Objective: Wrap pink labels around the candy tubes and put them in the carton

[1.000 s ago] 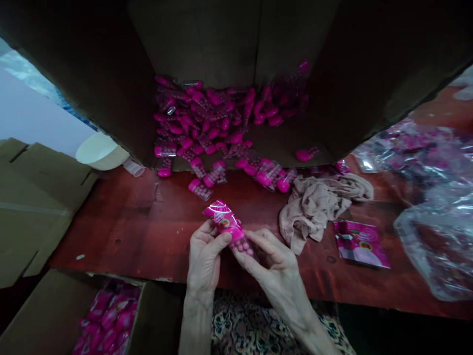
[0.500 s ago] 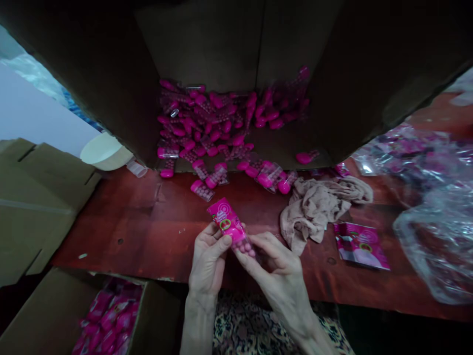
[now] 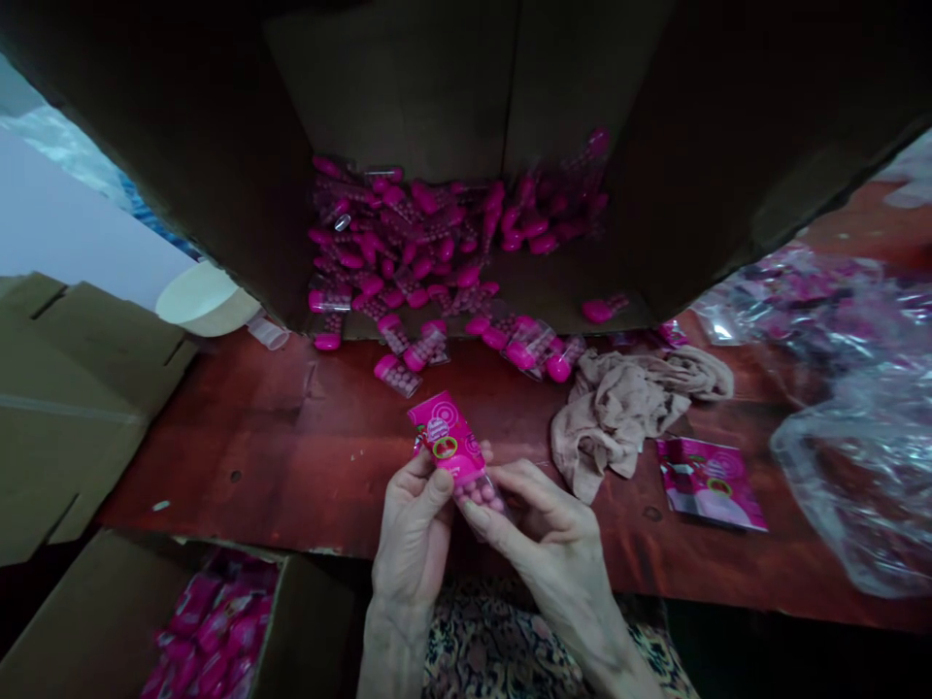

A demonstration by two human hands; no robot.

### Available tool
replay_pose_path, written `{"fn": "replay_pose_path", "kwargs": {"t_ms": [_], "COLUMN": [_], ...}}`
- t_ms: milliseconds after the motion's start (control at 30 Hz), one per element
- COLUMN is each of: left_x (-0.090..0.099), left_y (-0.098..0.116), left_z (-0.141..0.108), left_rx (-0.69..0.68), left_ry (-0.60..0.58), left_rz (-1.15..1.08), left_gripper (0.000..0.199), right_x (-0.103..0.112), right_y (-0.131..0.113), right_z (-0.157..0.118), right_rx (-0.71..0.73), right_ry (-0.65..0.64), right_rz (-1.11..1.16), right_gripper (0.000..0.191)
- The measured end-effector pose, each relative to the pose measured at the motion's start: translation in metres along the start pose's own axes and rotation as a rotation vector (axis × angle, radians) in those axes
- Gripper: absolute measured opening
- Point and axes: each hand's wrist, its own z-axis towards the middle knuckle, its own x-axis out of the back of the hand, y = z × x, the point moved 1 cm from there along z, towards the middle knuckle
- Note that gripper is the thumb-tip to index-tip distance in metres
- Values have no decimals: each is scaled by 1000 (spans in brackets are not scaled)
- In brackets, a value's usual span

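Note:
Near the table's front edge, my left hand [image 3: 416, 524] pinches a pink printed sleeve [image 3: 449, 449] between thumb and fingers. The lower end of the sleeve covers the upper part of a small clear bottle [image 3: 481, 493] filled with pink balls. My right hand [image 3: 546, 519] grips the bottle's lower end, thumb in front and fingers behind. Whether the bottle's cap is inside the sleeve is hidden. Beyond my hands, several similar bottles with pink caps [image 3: 397, 374] lie on the table at the mouth of a big carton [image 3: 451, 87]. Many more are heaped inside it.
A crumpled beige cloth [image 3: 618, 408] and flat pink sleeves [image 3: 712, 483] lie right of my hands. Further right is a clear plastic bag [image 3: 859, 466] with pink pieces. An open box [image 3: 291, 612] of pink packs stands lower left, and a whitish bowl [image 3: 208, 303] behind it.
The sleeve has turned a little so its printed front shows more fully, and it covers the bottle's top. My hands have barely moved.

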Motion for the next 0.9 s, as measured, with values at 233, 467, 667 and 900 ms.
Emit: {"fn": "replay_pose_path", "kwargs": {"t_ms": [233,467,667,900], "left_x": [1,0,3,-5], "left_y": [3,-9,-2,-8], "left_z": [-2,-9,-10,-16], "left_rx": [-25,35,-69,-2], "left_ry": [35,-51,132,93], "left_rz": [37,54,25,48], "left_gripper": [22,25,12,13], "right_x": [-5,4,-8,-7], "right_y": [-1,5,10,7], "right_z": [-6,2,-4,-6], "right_rx": [205,-192,-410,-448], "right_ry": [126,-19,-79,-92], "right_rz": [-143,256,421,362], "right_gripper": [28,12,31,21]}}
